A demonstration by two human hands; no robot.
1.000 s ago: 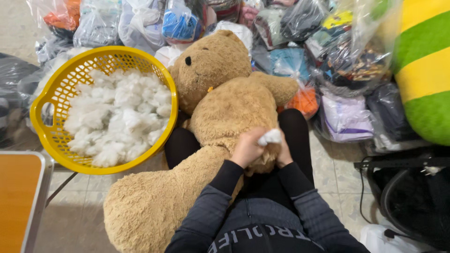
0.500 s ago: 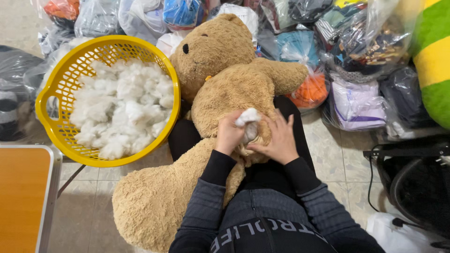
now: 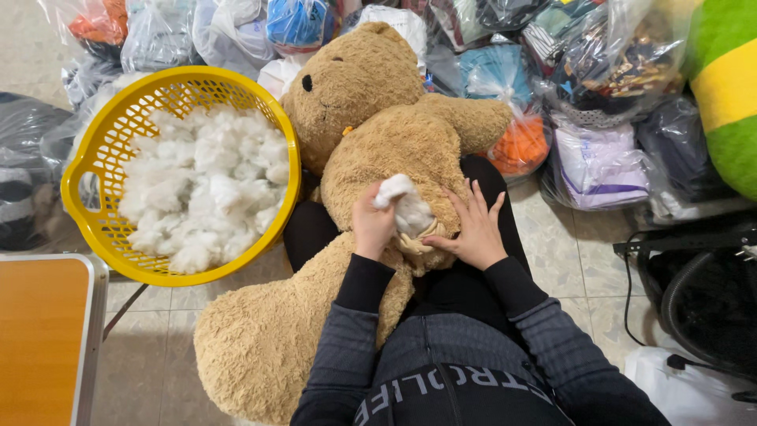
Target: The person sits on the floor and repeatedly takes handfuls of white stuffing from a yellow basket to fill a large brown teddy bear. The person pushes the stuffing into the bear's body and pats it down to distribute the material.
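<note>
I note the left hand [image 3: 372, 222] closed around a clump of white stuffing [image 3: 402, 203], drawn up out of an opening in the back of the tan teddy bear [image 3: 394, 134]. The clump sits above the seam, its lower end trailing into the hole. The right hand [image 3: 473, 229] lies flat and spread on the bear's plush beside the opening, holding nothing, pressing the fabric down.

I judge the stuffing very light, soft and compressible; it will tear into tufts rather than come as one mass, so a full-fist hold low on the clump, near the opening, looks soundest. The bear rests across the person's lap, limp and bulky, and will likely sag unless braced.

To the left stands a yellow perforated basket [image 3: 95, 229] full of loose white filling [image 3: 201, 185]. Bagged goods [image 3: 599, 166] crowd the floor behind.
</note>
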